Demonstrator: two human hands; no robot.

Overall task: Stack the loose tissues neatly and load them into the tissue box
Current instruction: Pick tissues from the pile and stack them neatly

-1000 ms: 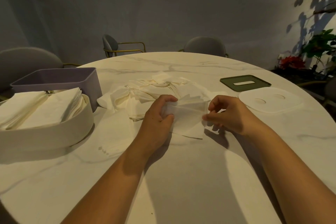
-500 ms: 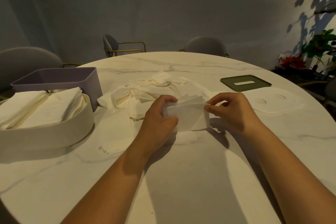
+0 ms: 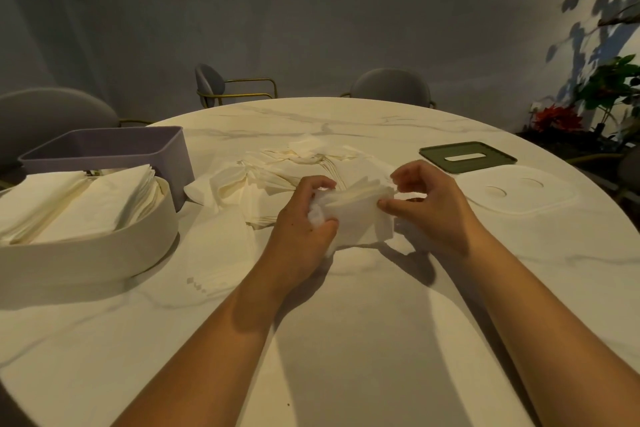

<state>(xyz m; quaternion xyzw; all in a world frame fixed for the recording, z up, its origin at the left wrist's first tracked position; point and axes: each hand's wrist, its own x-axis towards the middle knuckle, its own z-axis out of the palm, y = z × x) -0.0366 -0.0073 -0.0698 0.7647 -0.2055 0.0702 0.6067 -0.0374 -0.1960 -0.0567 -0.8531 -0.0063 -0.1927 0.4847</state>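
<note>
Maybe halfway: cream box [image 3: 86, 260] partly loaded, loose pile [image 3: 284, 170] left, folded tissue [image 3: 360, 218] pinched by left hand [image 3: 304, 222], right hand [image 3: 429, 208] fingers.

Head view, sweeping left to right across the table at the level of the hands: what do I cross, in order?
Cream tissue box → left hand → folded tissue held between both hands → right hand → white lid.
</note>
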